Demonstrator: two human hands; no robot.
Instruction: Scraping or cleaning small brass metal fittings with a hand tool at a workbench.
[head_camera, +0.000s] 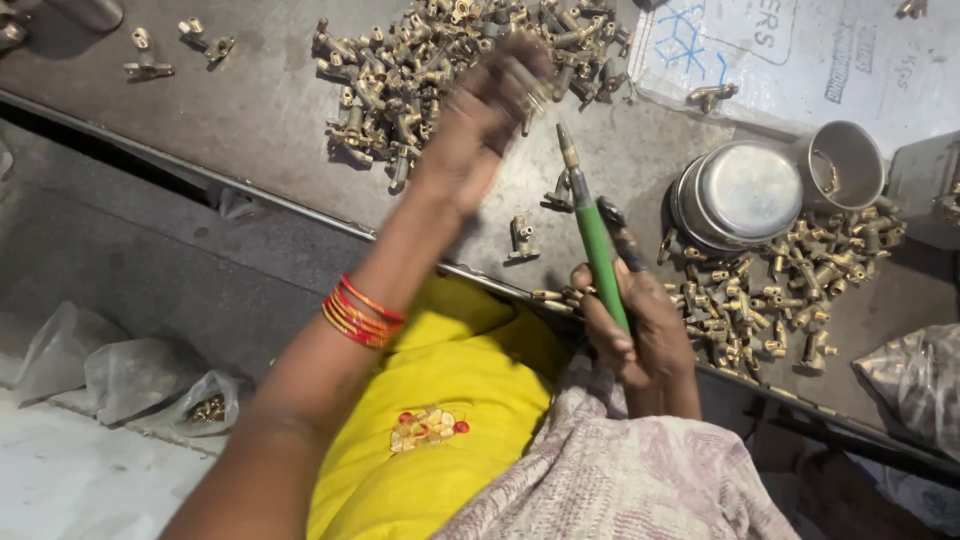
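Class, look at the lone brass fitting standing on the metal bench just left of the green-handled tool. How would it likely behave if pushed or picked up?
The brass fitting looks solid metal, so probably stiff and heavy for its size. It stands upright on a narrow base, so a sideways push on the bench would likely tip it. Its side stubs should stop it rolling far, and may give fingers some grip.

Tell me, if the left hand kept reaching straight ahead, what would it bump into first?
Most likely the big heap of small brass fittings on the grey metal table; the left hand already hovers over its near edge, though its height is unclear.
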